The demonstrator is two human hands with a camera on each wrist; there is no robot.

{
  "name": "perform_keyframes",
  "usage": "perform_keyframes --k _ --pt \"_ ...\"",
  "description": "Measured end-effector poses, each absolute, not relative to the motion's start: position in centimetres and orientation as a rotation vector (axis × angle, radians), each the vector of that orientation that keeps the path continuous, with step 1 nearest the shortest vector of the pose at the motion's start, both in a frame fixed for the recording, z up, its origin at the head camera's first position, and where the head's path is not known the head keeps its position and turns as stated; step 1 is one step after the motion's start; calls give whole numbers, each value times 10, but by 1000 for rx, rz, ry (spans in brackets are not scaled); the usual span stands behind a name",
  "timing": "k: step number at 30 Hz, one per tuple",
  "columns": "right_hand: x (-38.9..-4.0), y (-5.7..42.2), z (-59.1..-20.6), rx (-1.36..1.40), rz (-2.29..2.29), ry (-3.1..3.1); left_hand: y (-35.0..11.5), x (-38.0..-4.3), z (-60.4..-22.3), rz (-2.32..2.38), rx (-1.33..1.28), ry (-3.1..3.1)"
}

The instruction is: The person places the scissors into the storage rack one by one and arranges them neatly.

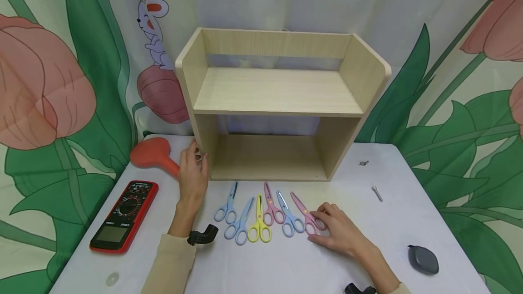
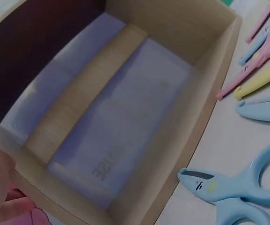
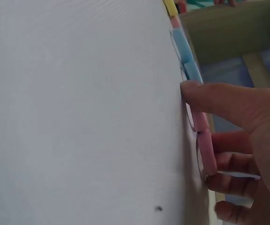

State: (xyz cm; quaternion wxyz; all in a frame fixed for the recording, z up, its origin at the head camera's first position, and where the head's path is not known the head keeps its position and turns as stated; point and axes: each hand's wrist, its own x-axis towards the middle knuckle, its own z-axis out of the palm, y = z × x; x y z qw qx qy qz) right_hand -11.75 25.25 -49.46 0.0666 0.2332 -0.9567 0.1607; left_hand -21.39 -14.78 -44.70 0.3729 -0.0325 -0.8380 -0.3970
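Observation:
My left hand [image 1: 193, 180] is up against the outer left side of a small wooden shelf [image 1: 278, 90], fingers loosely bent and nothing in its grip. In the left wrist view, part of that hand shows beside the shelf's panel. With thumb and fingers, my right hand [image 1: 337, 229] pinches the handles of the rightmost pink scissors [image 1: 301, 205], which lie on the table. The right wrist view shows the thumb at one pink loop and fingertips behind the other. Left of these lie blue scissors [image 1: 288, 214], another pink pair [image 1: 269, 203], yellow scissors [image 1: 259, 221] and two more blue pairs [image 1: 241, 221].
A red paddle-shaped object [image 1: 151, 152] lies beside my left hand, and a red-and-black multimeter [image 1: 124, 217] nearer the table's left edge. At the right are a bolt [image 1: 377, 193], small metal pieces [image 1: 363, 163] and a dark grey rounded case [image 1: 423, 260]. A flowered curtain [image 1: 408, 80] hangs behind.

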Motion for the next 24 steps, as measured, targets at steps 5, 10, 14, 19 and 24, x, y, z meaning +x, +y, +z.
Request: perform_keyframes --k 5,10,14,19,24 --pt "-120 249 -495 727 564 -2844 -151 -214 -447 -1018 -98 -2164" --pt "-124 246 -482 704 624 -2833 -149 -216 -446 -1038 -72 -2161" --pt "-126 238 -459 757 648 -2751 -146 -216 -445 -1040 -61 -2182" --pt "-131 219 -422 969 682 -2501 -147 -216 -446 -1041 -57 -2208" --pt "-146 190 -381 1114 691 -2273 -149 -215 -446 -1031 -55 -2201"
